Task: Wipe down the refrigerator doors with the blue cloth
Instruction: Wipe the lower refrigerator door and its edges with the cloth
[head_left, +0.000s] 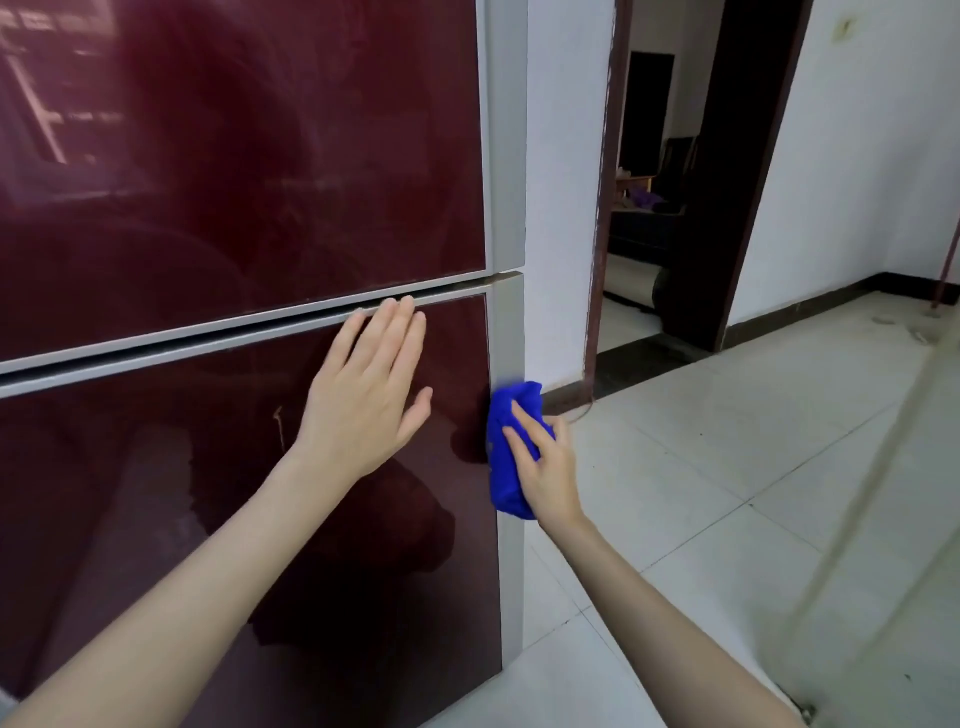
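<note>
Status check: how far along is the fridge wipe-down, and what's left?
Nothing can be confirmed as done; the glossy upper door shows only reflections. In hand: the right hand presses the blue cloth on the lower door's grey right edge strip, while the left hand lies flat on the lower door. A drip mark there remains to wipe.

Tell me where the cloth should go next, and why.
Probably slide it down the grey side edge. The right hand presses the blue cloth against that edge of the lower door, and the left hand lies flat on the door.
</note>
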